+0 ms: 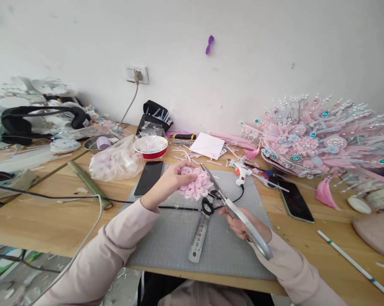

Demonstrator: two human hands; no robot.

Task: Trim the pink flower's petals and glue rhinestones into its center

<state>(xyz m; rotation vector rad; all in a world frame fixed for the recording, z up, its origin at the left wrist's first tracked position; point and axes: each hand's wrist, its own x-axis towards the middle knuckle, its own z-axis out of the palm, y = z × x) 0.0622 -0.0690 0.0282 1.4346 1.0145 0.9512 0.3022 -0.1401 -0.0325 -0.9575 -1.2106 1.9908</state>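
Both hands are apart above the grey cutting mat [166, 242], the left hand [173, 179] pinching the pink looped-petal flower [196, 185], apparently to steady it beside the scissors [237, 212] clasped in the right hand [238, 226].

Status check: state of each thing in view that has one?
Left hand: closed on pink flower
Right hand: closed on scissors, blade gap unclear
Left phone: screen dark
Right phone: screen dark
Black case: open
Wall plug: plugged in
Red bowl: upright
Ruler: flat on mat
Glue gun: set down, cord attached
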